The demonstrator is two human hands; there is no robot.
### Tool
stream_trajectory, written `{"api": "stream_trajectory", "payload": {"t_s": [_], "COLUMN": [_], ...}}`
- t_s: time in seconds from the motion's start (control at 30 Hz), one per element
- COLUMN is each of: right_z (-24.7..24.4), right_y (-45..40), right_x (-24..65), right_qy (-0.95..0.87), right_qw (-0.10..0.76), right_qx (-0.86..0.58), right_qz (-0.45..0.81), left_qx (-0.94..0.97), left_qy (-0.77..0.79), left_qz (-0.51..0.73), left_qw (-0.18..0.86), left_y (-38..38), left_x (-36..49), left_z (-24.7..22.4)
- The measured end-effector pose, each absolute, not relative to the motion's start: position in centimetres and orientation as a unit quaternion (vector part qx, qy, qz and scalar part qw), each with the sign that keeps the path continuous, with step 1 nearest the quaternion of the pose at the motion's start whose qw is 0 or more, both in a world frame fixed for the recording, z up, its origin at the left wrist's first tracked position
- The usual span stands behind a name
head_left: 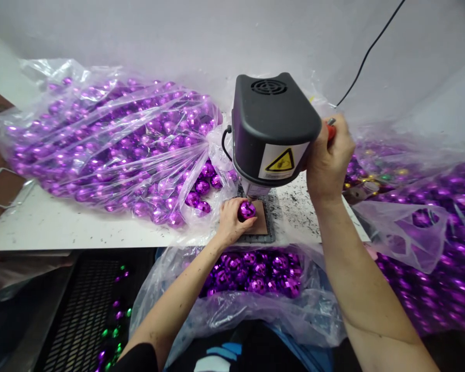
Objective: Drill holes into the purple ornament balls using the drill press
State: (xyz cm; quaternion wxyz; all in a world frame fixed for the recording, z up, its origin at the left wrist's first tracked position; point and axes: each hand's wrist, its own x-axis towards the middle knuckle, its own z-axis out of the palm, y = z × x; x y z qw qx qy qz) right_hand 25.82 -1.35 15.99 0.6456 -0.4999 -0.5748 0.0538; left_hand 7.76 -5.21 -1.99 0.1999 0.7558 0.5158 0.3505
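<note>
Under the spindle of a small black bench drill press (277,113), my left hand (232,221) pinches a shiny purple faceted ball (247,210). The ball sits over a brown board (260,226) on the machine's dark base (269,238), with the spindle tip at its top. On the machine's right side, my right hand (331,155) is wrapped around a lever with a red part (331,132). Most of that lever is hidden by my fingers. Directly below the table edge, an open plastic bag (163,289) holds many purple balls (258,274).
A large clear bag (112,144) of purple balls lies on the white table (62,222) at left, several spilling from its mouth. Dark shavings (294,206) litter the table. More bagged balls (422,258) are at right. A black mesh surface (77,310) lies lower left.
</note>
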Motion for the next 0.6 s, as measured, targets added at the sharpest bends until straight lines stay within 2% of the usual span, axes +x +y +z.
{"api": "stream_trajectory", "payload": {"t_s": [0.23,0.47,0.6], "right_z": [15.9,16.9,17.1], "right_y": [-1.6,-1.8,-2.7], "right_x": [25.7,27.0,26.9], "right_qy": [-0.581,-0.594,-0.594], "right_qw": [0.645,0.603,0.613], "right_qx": [-0.495,-0.515,-0.505], "right_qz": [0.037,0.136,0.13], "left_qx": [0.771,0.784,0.783], "left_qy": [0.498,0.491,0.495], "left_qz": [0.341,0.317,0.311], "left_qw": [0.2,0.208,0.211], "left_y": [-5.2,-5.6,-5.7], "left_x": [8.0,8.1,8.1], "left_z": [-2.2,-2.5,-2.4]}}
